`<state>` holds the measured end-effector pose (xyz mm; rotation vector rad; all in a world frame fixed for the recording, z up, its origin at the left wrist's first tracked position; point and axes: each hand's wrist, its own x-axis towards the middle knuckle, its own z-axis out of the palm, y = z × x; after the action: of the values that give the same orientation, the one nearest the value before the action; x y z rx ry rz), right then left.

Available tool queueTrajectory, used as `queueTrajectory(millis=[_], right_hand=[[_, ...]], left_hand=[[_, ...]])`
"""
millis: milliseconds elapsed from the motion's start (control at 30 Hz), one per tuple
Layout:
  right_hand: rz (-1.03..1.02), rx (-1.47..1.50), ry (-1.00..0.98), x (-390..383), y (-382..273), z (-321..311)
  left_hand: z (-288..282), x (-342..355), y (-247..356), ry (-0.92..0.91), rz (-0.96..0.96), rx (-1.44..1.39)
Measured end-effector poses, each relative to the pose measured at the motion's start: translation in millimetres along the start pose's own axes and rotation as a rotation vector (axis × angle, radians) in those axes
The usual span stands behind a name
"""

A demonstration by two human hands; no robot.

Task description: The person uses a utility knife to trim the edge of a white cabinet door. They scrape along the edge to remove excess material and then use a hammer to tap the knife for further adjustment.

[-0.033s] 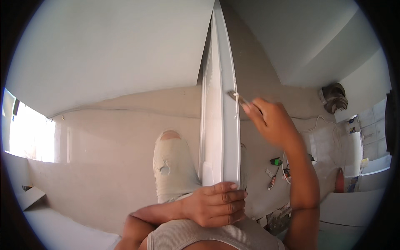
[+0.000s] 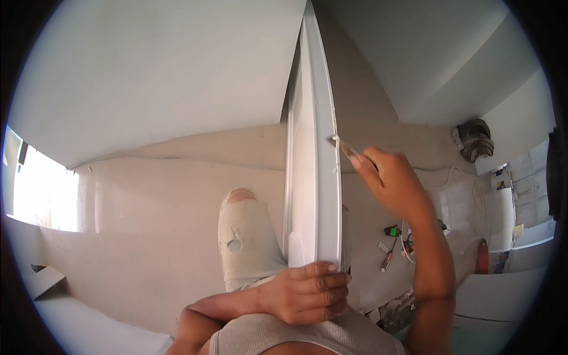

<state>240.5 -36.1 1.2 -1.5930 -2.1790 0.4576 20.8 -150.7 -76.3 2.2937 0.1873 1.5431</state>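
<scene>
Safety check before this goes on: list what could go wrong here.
1. The right hand presses a thin tool against the white door edge; a slip could gouge the paint.
2. The left hand grips that same edge lower down, so a dropped tool might strike it.
3. Tools and a cord on the floor could trip.

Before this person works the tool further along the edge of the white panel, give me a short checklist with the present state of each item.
1. Left hand steadies the white panel at its near end: ok, fingers wrap over the edge.
2. Right hand holds the small tool: ok, pinched in the fingertips.
3. Tool tip meets the panel edge: ok, it appears to touch the edge.
4. Panel standing upright and steady: cannot tell; only its edge shows.
5. Bent knee out of the tool's way: ok, it is left of the panel.
6. Floor near the feet tidy: not ok, loose hand tools and a white cable lie to the right.
</scene>
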Motion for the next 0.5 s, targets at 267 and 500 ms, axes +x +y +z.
queueTrajectory(millis=[267, 500], right_hand=[[0.016, -0.005, 0.014, 7, -12, -4], [0.073, -0.023, -0.063, 19, -20, -10]], left_hand=[[-5, 0, -13, -0.035, 0.03, -0.026], [-4, 1, -10, -0.002, 0.018, -0.063]])
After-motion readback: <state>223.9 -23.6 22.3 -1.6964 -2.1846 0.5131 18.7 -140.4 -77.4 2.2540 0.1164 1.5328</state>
